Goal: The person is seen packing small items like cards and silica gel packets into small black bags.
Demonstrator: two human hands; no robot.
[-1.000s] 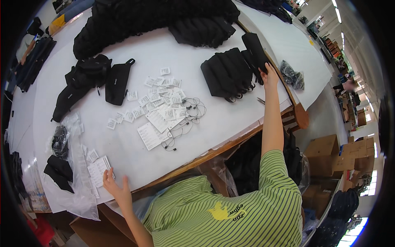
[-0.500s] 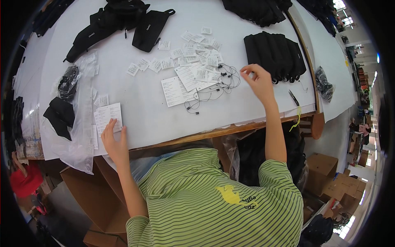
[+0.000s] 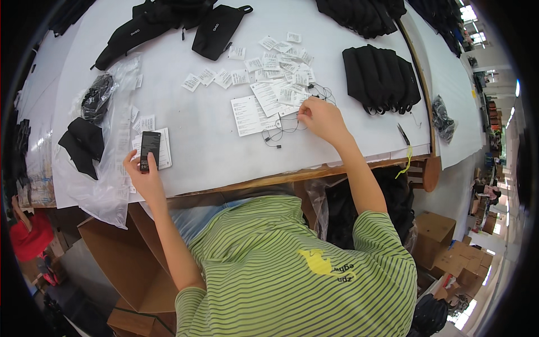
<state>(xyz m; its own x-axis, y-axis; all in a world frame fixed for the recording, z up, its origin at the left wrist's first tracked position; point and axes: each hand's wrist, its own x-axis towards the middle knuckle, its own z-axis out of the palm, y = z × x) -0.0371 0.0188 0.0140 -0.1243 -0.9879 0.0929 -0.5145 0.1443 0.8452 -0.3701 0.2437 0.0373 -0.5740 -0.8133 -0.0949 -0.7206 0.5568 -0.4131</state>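
My left hand (image 3: 143, 177) grips the lower end of a small black flat device (image 3: 149, 150) that lies over a white sheet (image 3: 164, 147) near the table's front left. My right hand (image 3: 319, 117) rests at the middle of the white table (image 3: 202, 151), fingers pinched on thin black string loops (image 3: 279, 130). Just beyond it lie a larger printed sheet (image 3: 246, 115) and a scatter of several small white tags (image 3: 281, 78).
A stack of folded black bags (image 3: 382, 78) sits right of the tags, and black pouches (image 3: 216, 31) lie at the back. Clear plastic bags (image 3: 109, 185) with black items (image 3: 84, 143) hang over the left edge. An open cardboard box (image 3: 129, 264) stands under the table.
My right hand came back from the black bags to the strings beside the tags. My left hand now has the black device on the white sheet.
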